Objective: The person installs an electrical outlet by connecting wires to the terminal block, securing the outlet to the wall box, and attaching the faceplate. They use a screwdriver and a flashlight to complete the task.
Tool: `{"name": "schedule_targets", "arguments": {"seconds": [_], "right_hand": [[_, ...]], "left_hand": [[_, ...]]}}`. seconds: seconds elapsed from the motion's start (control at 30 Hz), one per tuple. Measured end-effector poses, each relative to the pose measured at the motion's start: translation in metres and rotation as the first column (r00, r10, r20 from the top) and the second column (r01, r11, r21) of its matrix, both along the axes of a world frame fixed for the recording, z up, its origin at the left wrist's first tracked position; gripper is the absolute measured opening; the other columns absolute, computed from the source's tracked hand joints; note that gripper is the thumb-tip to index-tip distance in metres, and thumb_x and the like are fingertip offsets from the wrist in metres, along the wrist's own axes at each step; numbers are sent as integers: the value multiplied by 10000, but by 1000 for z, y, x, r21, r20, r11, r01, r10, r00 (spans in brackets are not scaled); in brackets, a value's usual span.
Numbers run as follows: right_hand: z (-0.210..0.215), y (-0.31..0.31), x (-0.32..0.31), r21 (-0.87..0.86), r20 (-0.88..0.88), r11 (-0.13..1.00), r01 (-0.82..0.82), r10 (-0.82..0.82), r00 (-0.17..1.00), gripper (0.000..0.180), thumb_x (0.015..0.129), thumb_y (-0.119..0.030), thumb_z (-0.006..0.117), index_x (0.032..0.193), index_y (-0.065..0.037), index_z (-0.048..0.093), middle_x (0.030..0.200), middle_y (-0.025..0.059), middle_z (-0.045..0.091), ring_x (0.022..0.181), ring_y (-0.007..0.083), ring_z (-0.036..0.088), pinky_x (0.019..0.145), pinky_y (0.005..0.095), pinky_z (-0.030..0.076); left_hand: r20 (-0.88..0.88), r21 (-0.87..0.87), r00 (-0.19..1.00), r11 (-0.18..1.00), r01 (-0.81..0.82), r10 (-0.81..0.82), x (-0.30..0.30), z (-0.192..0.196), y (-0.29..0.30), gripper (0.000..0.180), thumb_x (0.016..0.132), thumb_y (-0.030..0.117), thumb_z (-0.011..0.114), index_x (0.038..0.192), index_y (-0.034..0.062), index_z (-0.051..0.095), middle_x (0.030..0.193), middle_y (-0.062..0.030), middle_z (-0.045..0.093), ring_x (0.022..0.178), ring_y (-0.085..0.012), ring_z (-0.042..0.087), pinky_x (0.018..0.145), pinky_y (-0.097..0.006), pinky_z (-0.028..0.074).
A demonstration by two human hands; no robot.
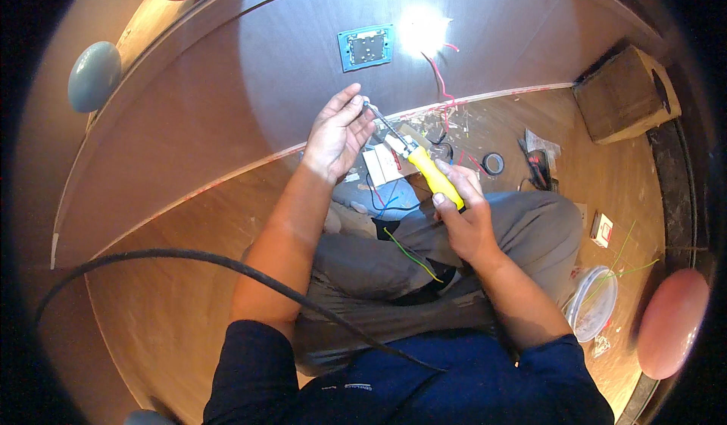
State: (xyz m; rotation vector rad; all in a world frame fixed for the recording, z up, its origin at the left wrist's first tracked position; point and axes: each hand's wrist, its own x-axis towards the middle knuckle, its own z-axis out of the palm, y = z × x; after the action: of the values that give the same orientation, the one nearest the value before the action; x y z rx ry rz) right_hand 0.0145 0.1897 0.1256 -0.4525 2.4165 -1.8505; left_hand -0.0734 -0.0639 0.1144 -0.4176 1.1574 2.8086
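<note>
In my right hand [468,217] is a screwdriver with a yellow handle [433,174], its metal shaft slanting up and left. My left hand [338,139] is raised by the screwdriver's tip, thumb and fingers pinched together there. A small bluish piece shows at the pinch, too small to name. Beyond my left hand, a blue-framed electrical fitting [366,48] with a dark centre is set in the brown wooden panel [295,77]. Right of it, a bright light patch washes out the panel, and red wires [438,77] hang down from there.
Wood chips, a white box [382,165] and a roll of black tape [493,164] lie on the floor before the panel. A cardboard box [625,96] stands far right, with a clear plastic tub [592,304] nearer. A black cable [182,254] arcs across the lower left.
</note>
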Motion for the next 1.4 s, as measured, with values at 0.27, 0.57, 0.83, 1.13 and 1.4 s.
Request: {"name": "schedule_targets", "arguments": {"seconds": [0.27, 0.57, 0.83, 1.13, 1.4], "right_hand": [[5, 0, 1, -147, 245, 989, 22, 15, 969, 444, 955, -117, 577, 1374, 21, 525, 1184, 139, 551, 811, 160, 598, 657, 282, 507], [21, -21, 7, -317, 452, 938, 137, 23, 892, 460, 977, -109, 521, 1421, 7, 490, 917, 83, 610, 589, 116, 549, 558, 266, 488], [43, -48, -11, 183, -412, 981, 61, 20, 911, 484, 871, -11, 624, 1345, 36, 532, 1300, 240, 536, 1160, 348, 579, 990, 381, 460], [47, -69, -21, 193, -496, 978, 79, 28, 868, 515, 839, 15, 633, 1346, 18, 544, 1266, 244, 528, 1152, 409, 560, 997, 439, 466], [41, -87, -21, 249, -523, 955, 160, -7, 853, 461, 845, 1, 622, 1300, 35, 557, 1268, 259, 520, 1123, 441, 571, 978, 473, 483]], "left_hand": [[-75, -141, 997, 990, -3, -7, -1, 2, 1, 293, 986, 85, 607, 1274, 68, 549, 1020, -52, 655, 868, -131, 647, 752, -273, 575], [-94, -84, 993, 994, -74, 66, -2, 3, 7, 262, 994, 101, 599, 1249, 43, 573, 1028, -60, 670, 881, -131, 659, 776, -263, 574], [-82, 113, 994, 991, -67, 76, -37, 21, 3, 148, 1003, 157, 591, 1039, 31, 662, 933, -64, 711, 858, -138, 687, 764, -258, 582], [35, 177, 988, 972, -153, 149, -51, 23, 0, 121, 988, 170, 612, 981, 56, 652, 868, -44, 690, 799, -126, 667, 707, -245, 545], [7, 178, 999, 983, -41, 40, -67, 12, -18, 138, 995, 141, 581, 1019, 19, 638, 893, -83, 717, 769, -154, 700, 582, -220, 578]]}}
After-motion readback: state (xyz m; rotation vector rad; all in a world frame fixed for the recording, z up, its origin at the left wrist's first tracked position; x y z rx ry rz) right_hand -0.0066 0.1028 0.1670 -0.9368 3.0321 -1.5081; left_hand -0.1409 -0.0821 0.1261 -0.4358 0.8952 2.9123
